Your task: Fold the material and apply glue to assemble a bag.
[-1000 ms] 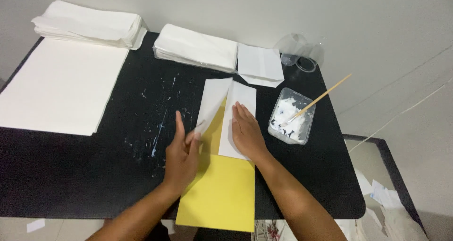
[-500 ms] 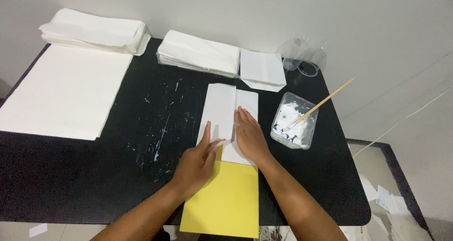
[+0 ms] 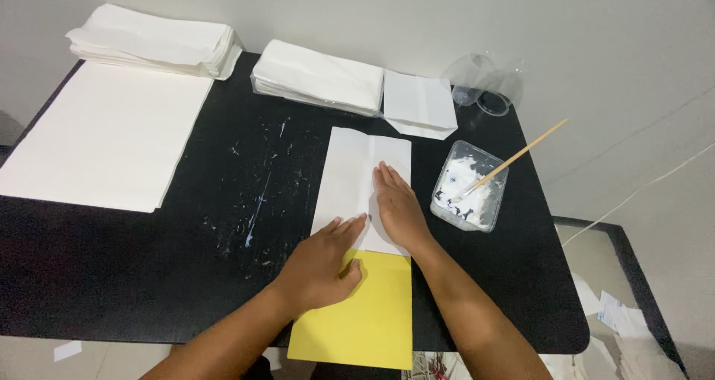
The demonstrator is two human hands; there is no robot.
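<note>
- Pressing flat with my right hand, palm down and fingers straight, I grip nothing; it lies on the right half of the folded white paper.
- My left hand is flat and unclenched too, fingers pointing up and to the right, their tips on the lower edge of the white paper and the heel on the yellow sheet.
- That white paper lies lengthwise away from me in the middle of the black table, with a crease running down it; its near end overlaps the yellow sheet.
- The yellow sheet hangs over the table's near edge.
- Just right of my right hand stands a clear plastic tub smeared with white paste, and a wooden stick leans out of it toward the upper right.
- Beyond the paper, a stack of folded white bags sits by the wall, with one loose folded piece touching its right end.
- Clear plastic cups lie at the far right corner.
- To my left, well apart, lies a big pile of white sheets, and behind it another white stack.
- White paste smears mark the table left of the paper.
</note>
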